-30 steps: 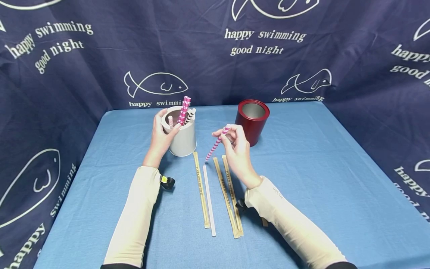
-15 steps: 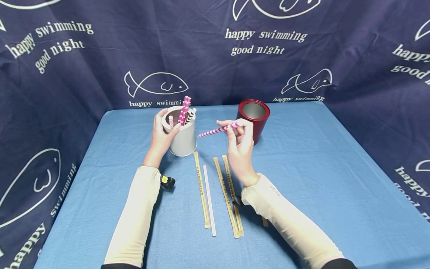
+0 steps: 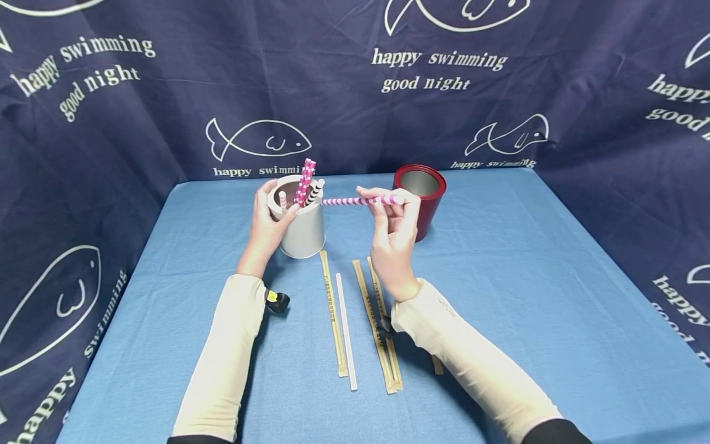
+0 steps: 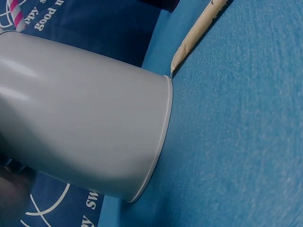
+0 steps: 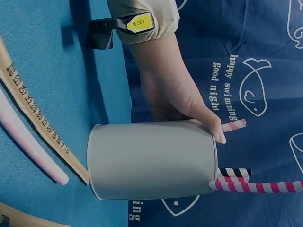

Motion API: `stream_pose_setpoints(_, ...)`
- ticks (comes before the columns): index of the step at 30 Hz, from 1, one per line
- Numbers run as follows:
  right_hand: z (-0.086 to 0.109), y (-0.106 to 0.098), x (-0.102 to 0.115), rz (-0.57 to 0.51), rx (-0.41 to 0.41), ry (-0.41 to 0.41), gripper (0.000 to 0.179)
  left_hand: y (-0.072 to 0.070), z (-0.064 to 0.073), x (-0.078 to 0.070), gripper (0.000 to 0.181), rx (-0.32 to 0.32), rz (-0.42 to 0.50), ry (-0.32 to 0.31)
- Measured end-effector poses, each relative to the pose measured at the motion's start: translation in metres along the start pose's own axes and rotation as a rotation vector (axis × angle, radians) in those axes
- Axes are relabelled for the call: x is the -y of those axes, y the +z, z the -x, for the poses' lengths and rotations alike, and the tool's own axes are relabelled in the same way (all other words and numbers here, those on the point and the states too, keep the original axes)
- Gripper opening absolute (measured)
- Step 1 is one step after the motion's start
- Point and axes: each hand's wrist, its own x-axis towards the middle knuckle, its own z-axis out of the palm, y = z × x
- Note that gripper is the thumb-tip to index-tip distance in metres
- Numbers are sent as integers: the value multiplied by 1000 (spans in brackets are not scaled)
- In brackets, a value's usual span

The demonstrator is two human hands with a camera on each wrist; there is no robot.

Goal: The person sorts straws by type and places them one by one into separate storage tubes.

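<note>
My left hand (image 3: 267,225) holds a light grey can (image 3: 304,234) by its rim, with the thumb on the near edge. Several paper straws stick out of the can: pink dotted (image 3: 304,182), black-and-white striped (image 3: 315,192) and pale pink (image 3: 283,200). Between thumb and fingers, my right hand (image 3: 395,240) pinches a pink-and-white striped straw (image 3: 349,201), lying nearly level. Its far end meets the can's rim in the right wrist view, where the striped straw (image 5: 260,187) points at the can (image 5: 151,161); whether they touch I cannot tell.
A dark red can (image 3: 420,185) stands behind my right hand. On the blue cloth (image 3: 510,277) lie paper-wrapped straws (image 3: 333,314) and a bare pale pink straw (image 3: 346,333). Another wrapper end (image 3: 437,365) shows beside my right sleeve. A printed navy curtain (image 3: 344,92) encloses the table.
My right hand has risen and turned the striped straw from a downward slant to nearly level, its far end coming up to the grey can's rim. The left hand stays on the can.
</note>
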Motion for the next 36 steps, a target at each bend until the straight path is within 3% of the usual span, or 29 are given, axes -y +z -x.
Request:
stream_pose_setpoints(8,-3,3,0,-12,-5,-44,16,0,0,0,73,0,1,-7)
stream_pose_setpoints(26,-12,17,-19,22,36,5,13,-1,1,1,73,5,-2,-7)
stream_pose_setpoints(36,-19,27,-33,167,137,-61,17,-1,1,-2,74,-3,-7,-6)
